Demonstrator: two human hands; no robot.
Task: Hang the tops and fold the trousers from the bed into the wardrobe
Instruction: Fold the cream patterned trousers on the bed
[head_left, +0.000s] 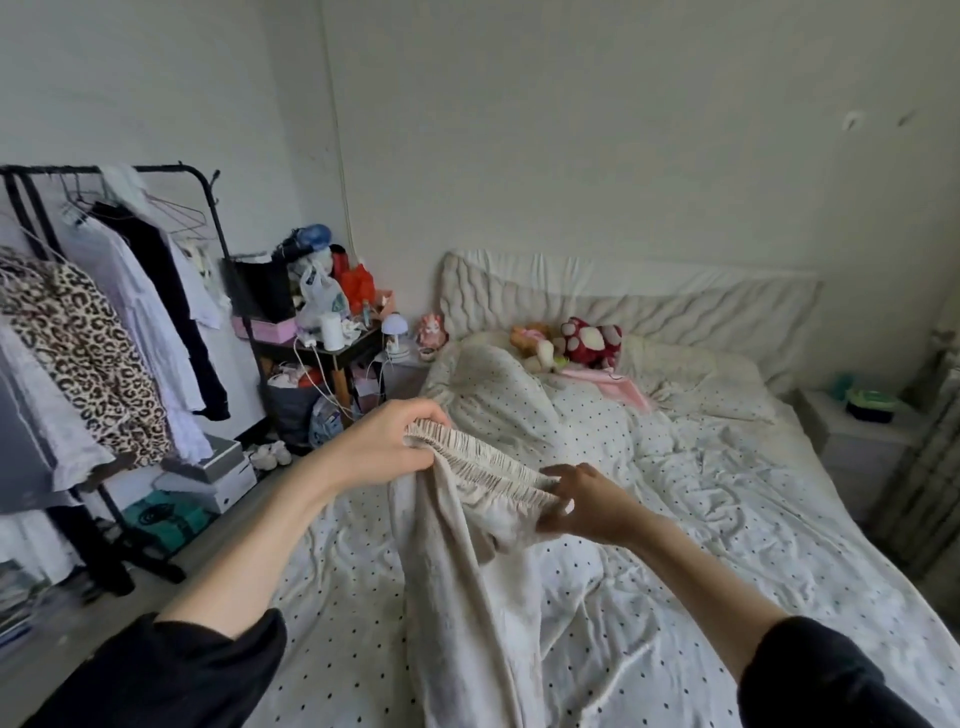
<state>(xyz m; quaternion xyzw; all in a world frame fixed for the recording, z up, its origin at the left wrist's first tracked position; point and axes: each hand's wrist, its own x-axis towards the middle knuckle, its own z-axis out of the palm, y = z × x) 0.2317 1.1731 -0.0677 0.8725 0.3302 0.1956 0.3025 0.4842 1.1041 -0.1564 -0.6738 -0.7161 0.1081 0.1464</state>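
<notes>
Cream trousers with an elastic gathered waistband hang above the bed. My left hand grips the left end of the waistband. My right hand pinches the right end, lower than the left. The legs drop down toward the bottom edge of the frame. At the left stands a black clothes rack with several tops on hangers, among them a leopard-print one.
The bed has a dotted white duvet, plush toys and a pink cloth by the pillows. A cluttered side table stands between rack and bed. Boxes sit under the rack. A white nightstand is at the right.
</notes>
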